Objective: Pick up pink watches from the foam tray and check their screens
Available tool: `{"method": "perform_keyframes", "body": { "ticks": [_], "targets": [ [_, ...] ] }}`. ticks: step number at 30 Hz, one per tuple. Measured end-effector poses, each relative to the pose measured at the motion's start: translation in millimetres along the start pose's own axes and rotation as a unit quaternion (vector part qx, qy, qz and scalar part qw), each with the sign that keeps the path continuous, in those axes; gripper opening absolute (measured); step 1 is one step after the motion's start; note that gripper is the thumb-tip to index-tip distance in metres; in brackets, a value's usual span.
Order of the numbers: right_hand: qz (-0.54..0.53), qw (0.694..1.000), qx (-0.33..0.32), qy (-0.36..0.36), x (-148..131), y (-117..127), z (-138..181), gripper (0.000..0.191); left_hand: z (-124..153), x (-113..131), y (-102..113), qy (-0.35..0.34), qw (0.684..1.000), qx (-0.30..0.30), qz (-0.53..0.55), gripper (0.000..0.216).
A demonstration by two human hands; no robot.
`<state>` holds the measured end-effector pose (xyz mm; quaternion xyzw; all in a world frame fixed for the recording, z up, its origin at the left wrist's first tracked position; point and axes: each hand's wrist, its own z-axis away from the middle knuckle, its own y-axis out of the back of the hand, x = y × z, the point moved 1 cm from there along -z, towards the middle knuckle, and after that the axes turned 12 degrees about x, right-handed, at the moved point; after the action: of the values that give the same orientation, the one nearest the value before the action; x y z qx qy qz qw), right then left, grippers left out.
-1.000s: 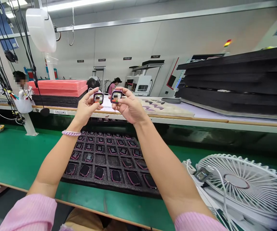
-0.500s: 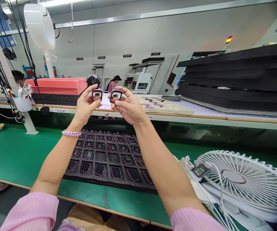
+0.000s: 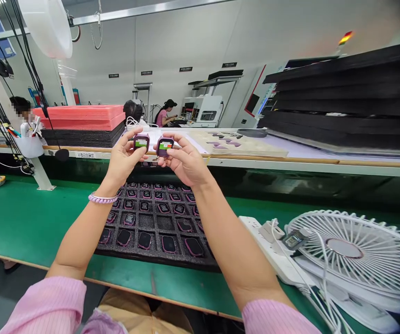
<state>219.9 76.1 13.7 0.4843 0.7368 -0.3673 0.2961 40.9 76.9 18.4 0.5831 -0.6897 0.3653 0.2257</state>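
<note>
My left hand (image 3: 126, 155) grips a purple smartwatch body without a strap (image 3: 141, 142), its lit screen turned toward me and the thumb at its lower edge. Close beside it, my right hand (image 3: 185, 157) holds a second purple smartwatch body (image 3: 164, 146), also lit, with the thumb near the lower right of the screen. Both screens show green, white and some red. Below my hands, a black foam tray (image 3: 153, 221) lies on the green bench. Rows of similar watches with dark screens fill most of its pockets; two pockets in the middle hold none. My right forearm hides the tray's right part.
A white fan (image 3: 356, 255) and a power strip (image 3: 273, 260) with cables stand on the right. The raised shelf bears stacked black foam (image 3: 339, 102), red foam (image 3: 81, 117) and a beige board (image 3: 238, 144). A pen cup (image 3: 31, 144) hangs at left. Co-workers sit beyond.
Both watch screens have switched from a picture of a person to green and white blocks. The right hand's watch has tilted slightly. My view has shifted a little; both hands keep their hold.
</note>
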Motion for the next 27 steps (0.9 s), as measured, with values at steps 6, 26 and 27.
{"method": "perform_keyframes", "body": {
  "ticks": [6, 26, 27],
  "targets": [
    [-0.007, 1.000, 0.002, 0.002, 0.9, 2.0, 0.8, 0.059, 2.1, -1.4, -0.5, 0.001, 1.000, 0.004, -0.003, 0.053],
    [-0.022, 0.999, -0.028, 0.017, 8.8, 11.8, 0.3, 0.052, 7.4, -5.3, 2.7, 0.027, 0.999, -0.029, -0.010, 0.053],
    [-0.024, 0.999, -0.026, 0.017, 9.2, 11.5, 0.0, 0.052, 7.6, -5.9, 2.2, 0.028, 0.999, -0.027, -0.011, 0.053]
  ]
}}
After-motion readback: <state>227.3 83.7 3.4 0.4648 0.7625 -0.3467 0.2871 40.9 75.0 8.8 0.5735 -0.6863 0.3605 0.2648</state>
